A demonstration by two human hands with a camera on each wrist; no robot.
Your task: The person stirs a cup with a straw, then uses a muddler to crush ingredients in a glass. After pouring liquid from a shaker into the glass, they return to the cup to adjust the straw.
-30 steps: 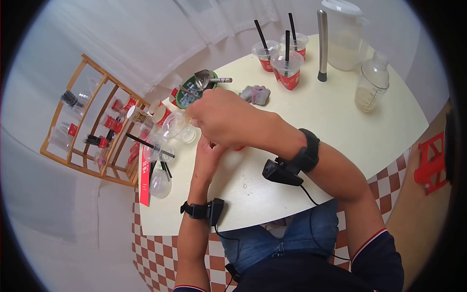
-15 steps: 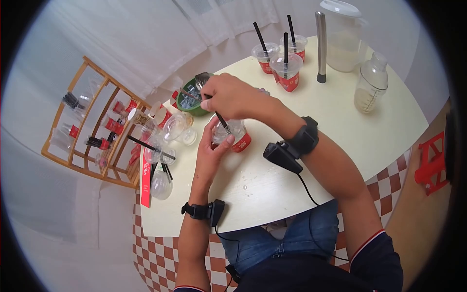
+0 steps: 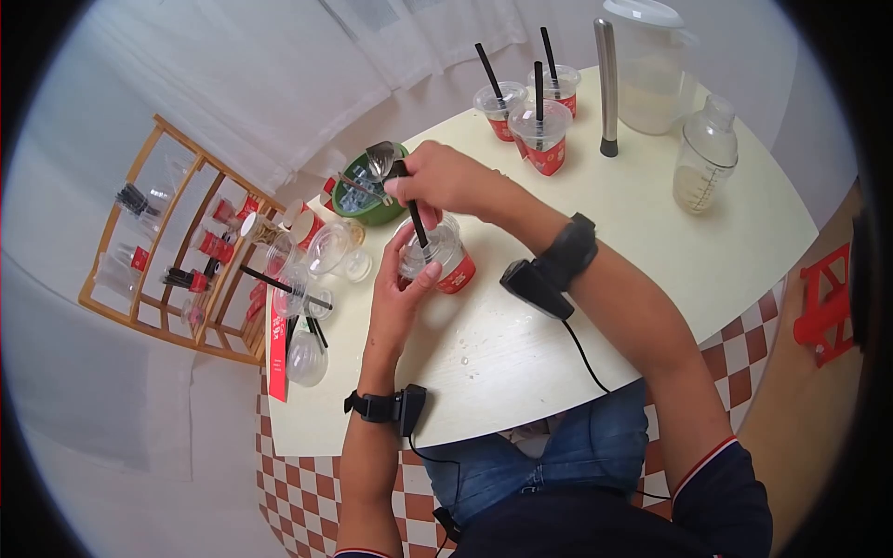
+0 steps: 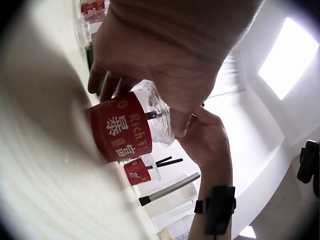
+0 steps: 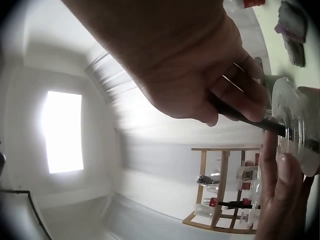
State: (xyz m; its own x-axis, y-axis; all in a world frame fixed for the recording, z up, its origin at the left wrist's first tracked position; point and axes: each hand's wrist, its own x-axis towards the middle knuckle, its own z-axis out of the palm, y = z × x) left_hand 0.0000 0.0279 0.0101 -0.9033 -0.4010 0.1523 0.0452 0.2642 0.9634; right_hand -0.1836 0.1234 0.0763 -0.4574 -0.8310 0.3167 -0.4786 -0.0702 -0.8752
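Note:
My left hand [image 3: 395, 302] holds a clear plastic cup with a red paper sleeve [image 3: 458, 276], fingers and thumb wrapped about its domed lid. The cup stands on the table in front of me; its red label [image 4: 122, 130] faces the left wrist camera. Above it, my right hand [image 3: 451, 181] grips the upper part of a black straw [image 3: 418, 223]. The straw slants down through the lid, and its dark lower part [image 4: 153, 115] shows inside the cup. In the right wrist view the fingers curl round the straw [image 5: 272, 127].
Behind the cup sits a green bowl [image 3: 379, 216] of clear cubes with a metal scoop [image 3: 379, 158]. Three strawed cups [image 3: 549, 156], a muddler [image 3: 606, 88], a pitcher [image 3: 651, 84] and a shaker [image 3: 704, 158] stand right. Clear lids [image 3: 327, 249] and a wooden shelf [image 3: 139, 186] are left.
My right hand has lifted off from in front of the left hand, bringing the cup and straw into sight. Since half a second ago it has shifted only slightly, still gripping the straw.

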